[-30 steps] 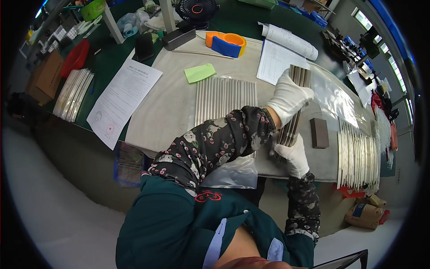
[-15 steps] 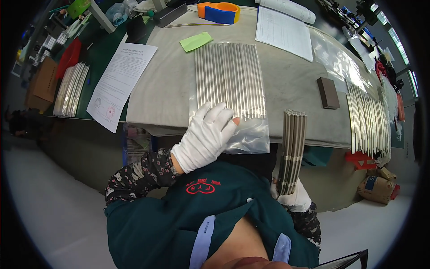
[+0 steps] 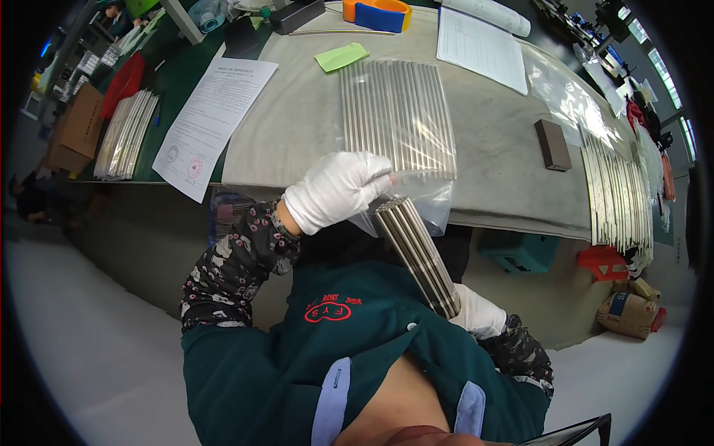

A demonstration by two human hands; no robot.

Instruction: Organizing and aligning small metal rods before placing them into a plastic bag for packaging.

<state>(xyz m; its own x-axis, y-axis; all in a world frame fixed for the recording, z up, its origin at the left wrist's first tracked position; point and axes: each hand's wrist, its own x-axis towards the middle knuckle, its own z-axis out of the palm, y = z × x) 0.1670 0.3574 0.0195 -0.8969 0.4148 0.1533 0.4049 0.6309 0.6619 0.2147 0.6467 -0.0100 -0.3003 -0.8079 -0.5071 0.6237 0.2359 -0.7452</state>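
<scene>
A clear plastic bag (image 3: 433,202) lies on the cloth-covered table, its near end hanging past the front edge. Side by side inside it is a flat row of slim silvery metal rods (image 3: 398,115). My left hand (image 3: 335,192), in a white glove, pinches the bag's film near its open end, thumb against fingers. Gripped low down by my gloved right hand (image 3: 481,314) is a tight bundle of metal rods (image 3: 418,256). That bundle tilts up and left, its far ends close to the bag's near part. The right fingers are partly hidden behind it.
A brown block (image 3: 552,146) and a pile of rods (image 3: 616,189) lie to the right. Bagged rods (image 3: 126,135) and a printed sheet (image 3: 214,123) are on the left. At the back are a green slip (image 3: 341,57), a tape roll (image 3: 381,15) and a paper pad (image 3: 482,52).
The upright bundle has swung left and tilted toward the bag, carried by my right hand. My left hand has gone from lying flat on the bag to pinching its film.
</scene>
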